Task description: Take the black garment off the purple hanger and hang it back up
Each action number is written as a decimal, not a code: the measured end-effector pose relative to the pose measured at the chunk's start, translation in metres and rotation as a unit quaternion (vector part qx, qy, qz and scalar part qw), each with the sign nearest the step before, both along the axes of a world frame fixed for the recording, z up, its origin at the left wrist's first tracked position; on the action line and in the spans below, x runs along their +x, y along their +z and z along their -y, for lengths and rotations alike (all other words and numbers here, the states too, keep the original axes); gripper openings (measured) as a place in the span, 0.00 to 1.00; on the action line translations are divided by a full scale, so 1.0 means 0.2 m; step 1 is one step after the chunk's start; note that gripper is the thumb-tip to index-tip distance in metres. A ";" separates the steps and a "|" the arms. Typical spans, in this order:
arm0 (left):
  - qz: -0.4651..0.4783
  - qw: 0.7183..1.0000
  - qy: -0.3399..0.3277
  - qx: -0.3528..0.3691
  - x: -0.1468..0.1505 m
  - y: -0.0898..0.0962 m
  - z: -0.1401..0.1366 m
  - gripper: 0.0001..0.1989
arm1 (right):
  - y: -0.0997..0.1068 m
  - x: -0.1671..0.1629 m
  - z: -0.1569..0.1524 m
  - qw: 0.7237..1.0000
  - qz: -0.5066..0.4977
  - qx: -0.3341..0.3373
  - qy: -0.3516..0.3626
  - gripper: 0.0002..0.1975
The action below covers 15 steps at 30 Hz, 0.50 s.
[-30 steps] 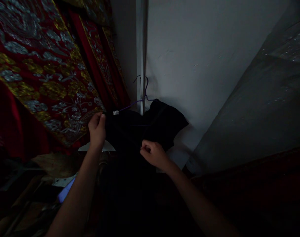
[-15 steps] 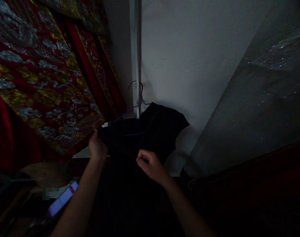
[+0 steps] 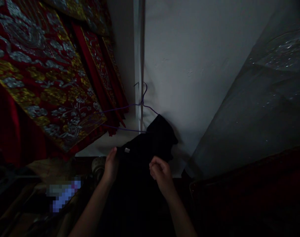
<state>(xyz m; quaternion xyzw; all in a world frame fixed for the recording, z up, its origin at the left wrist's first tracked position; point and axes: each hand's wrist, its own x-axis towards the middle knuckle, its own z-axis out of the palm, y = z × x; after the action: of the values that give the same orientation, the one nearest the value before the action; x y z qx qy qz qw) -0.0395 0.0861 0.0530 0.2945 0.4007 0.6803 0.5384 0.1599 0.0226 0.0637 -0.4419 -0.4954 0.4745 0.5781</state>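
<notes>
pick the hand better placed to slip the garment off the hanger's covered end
Probably the right hand: nearer the covered end of the purple hanger, while the left hand grips the black garment.

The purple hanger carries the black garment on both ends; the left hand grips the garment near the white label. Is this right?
No: in the head view, the purple hanger carries the black garment on one end only; the other is bare. The left hand grips the garment near the white label.

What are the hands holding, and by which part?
The left hand holds the black garment by its upper edge near the white tag; for the right hand, I can't tell.
</notes>
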 end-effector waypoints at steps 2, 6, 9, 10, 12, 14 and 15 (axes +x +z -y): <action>0.021 0.999 -0.029 0.010 0.03 0.07 0.05 0.18 | -0.04 -0.01 0.00 1.000 -0.004 -0.027 -0.007 0.10; 0.011 0.992 -0.114 0.061 0.11 0.24 0.17 0.15 | -0.06 -0.01 -0.01 0.997 0.060 -0.038 -0.038 0.14; -0.051 0.966 -0.220 0.127 0.18 0.34 0.27 0.13 | -0.03 0.00 -0.01 0.995 0.067 0.005 -0.079 0.18; -0.088 0.953 -0.252 0.144 0.20 0.36 0.30 0.14 | -0.02 0.00 -0.01 0.996 0.048 0.014 -0.076 0.19; -0.186 0.922 -0.293 0.175 0.23 0.41 0.37 0.14 | 0.00 0.00 0.00 0.999 -0.014 0.015 -0.048 0.23; -0.300 0.881 -0.297 0.213 0.25 0.44 0.42 0.12 | 0.03 -0.01 0.03 0.996 -0.086 -0.004 -0.008 0.28; -0.352 0.859 -0.287 0.237 0.26 0.46 0.44 0.10 | 0.04 0.00 0.04 0.993 -0.118 -0.016 0.014 0.31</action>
<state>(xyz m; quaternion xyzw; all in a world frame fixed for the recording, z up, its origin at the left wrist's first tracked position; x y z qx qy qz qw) 0.0121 -0.0016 0.1446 0.7346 0.2881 0.4211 0.4473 0.1589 0.0148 0.0715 -0.3851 -0.4222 0.5393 0.6186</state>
